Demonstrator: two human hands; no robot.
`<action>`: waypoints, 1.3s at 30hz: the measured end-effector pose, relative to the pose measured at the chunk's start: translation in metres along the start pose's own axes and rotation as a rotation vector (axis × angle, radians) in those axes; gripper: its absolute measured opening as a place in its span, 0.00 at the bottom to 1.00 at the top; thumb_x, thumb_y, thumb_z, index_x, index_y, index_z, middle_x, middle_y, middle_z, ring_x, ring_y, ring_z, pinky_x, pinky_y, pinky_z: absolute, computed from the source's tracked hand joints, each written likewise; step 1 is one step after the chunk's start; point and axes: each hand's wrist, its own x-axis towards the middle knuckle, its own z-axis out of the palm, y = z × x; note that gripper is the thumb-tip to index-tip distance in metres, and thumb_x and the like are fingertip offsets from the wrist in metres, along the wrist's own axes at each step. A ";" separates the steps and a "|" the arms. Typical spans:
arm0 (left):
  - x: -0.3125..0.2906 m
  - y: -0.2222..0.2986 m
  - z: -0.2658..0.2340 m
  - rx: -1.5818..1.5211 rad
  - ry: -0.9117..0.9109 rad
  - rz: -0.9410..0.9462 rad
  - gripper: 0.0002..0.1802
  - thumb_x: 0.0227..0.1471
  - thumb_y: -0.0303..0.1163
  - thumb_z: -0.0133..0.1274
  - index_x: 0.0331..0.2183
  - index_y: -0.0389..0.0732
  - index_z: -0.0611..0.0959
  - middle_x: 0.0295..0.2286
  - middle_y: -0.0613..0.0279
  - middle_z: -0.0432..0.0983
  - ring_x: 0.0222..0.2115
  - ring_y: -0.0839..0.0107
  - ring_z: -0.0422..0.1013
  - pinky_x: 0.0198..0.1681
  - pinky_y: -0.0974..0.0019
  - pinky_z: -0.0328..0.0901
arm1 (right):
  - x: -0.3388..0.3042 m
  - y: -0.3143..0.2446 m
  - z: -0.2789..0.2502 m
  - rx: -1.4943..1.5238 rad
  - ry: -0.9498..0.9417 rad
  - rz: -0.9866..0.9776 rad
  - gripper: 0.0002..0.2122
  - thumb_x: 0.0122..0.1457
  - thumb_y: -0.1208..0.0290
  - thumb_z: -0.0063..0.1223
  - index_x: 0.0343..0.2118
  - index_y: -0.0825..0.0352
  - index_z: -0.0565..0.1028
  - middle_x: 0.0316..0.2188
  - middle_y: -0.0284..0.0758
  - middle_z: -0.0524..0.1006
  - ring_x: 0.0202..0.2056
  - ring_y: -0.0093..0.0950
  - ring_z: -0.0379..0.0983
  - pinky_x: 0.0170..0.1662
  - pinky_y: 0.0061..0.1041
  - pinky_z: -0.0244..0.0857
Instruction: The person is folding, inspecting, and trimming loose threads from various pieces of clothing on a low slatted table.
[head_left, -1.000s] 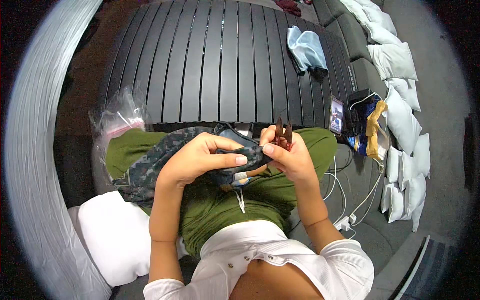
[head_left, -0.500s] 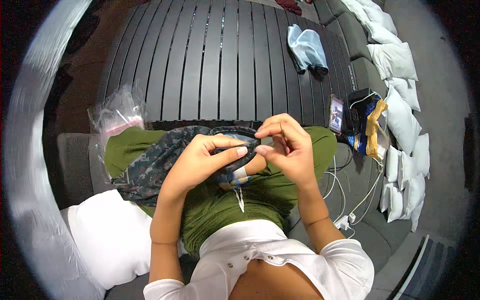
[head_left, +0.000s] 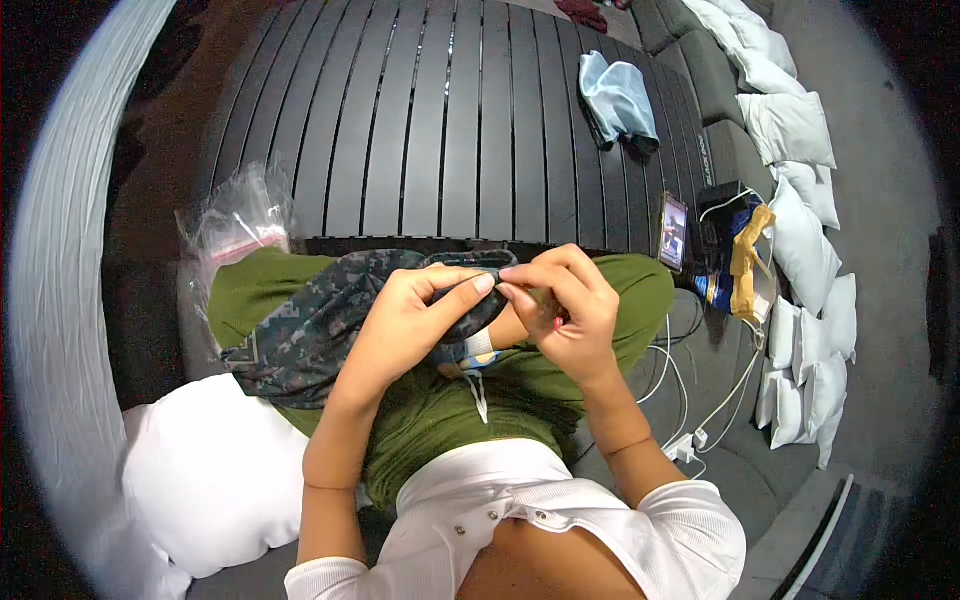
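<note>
open room over the slatted table (head_left: 440, 140), near edge just beyond the lap (head_left: 420, 425); across that lap, camouflage cloth (head_left: 310, 320). pinched at its edge between thumb and forefinger of the left hand (head_left: 405, 325); met there by right hand (head_left: 575, 315) fingertips, nearly together, grip unclear, spread wider earlier.

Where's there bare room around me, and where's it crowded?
Widest: the table between the clear bag, near left, and the blue cloth, far right. A smaller patch lies between that cloth and the phone. Crowded: right of the phone, around the yellow-blue bundle; and the lap, where left hand and right hand work at the camo cloth.
</note>
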 end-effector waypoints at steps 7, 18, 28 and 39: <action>-0.002 -0.001 0.000 -0.053 0.022 -0.001 0.12 0.49 0.31 0.50 0.32 0.30 0.79 0.25 0.63 0.74 0.27 0.82 0.65 0.32 0.77 0.60 | -0.002 0.000 -0.001 0.121 -0.081 0.021 0.03 0.49 0.80 0.51 0.26 0.71 0.70 0.24 0.31 0.66 0.20 0.15 0.57 0.20 0.12 0.51; -0.002 -0.001 0.014 -0.401 0.034 0.130 0.08 0.47 0.25 0.50 0.33 0.35 0.75 0.37 0.64 0.69 0.33 0.82 0.66 0.36 0.77 0.61 | -0.006 0.000 -0.007 0.268 -0.155 0.182 0.07 0.53 0.71 0.49 0.26 0.69 0.68 0.25 0.30 0.63 0.24 0.16 0.56 0.25 0.12 0.51; 0.003 -0.006 0.001 -0.462 -0.211 0.019 0.05 0.45 0.26 0.52 0.25 0.37 0.73 0.36 0.56 0.70 0.37 0.75 0.66 0.43 0.72 0.59 | -0.004 -0.008 -0.008 0.253 -0.164 0.122 0.07 0.54 0.71 0.48 0.27 0.69 0.67 0.26 0.31 0.62 0.24 0.17 0.56 0.26 0.13 0.51; 0.005 -0.002 0.002 -0.524 -0.208 -0.172 0.08 0.39 0.23 0.57 0.26 0.37 0.74 0.31 0.62 0.71 0.29 0.83 0.66 0.33 0.81 0.61 | -0.003 -0.006 -0.008 0.300 -0.195 0.123 0.07 0.54 0.71 0.48 0.26 0.70 0.67 0.25 0.31 0.62 0.25 0.19 0.57 0.26 0.14 0.52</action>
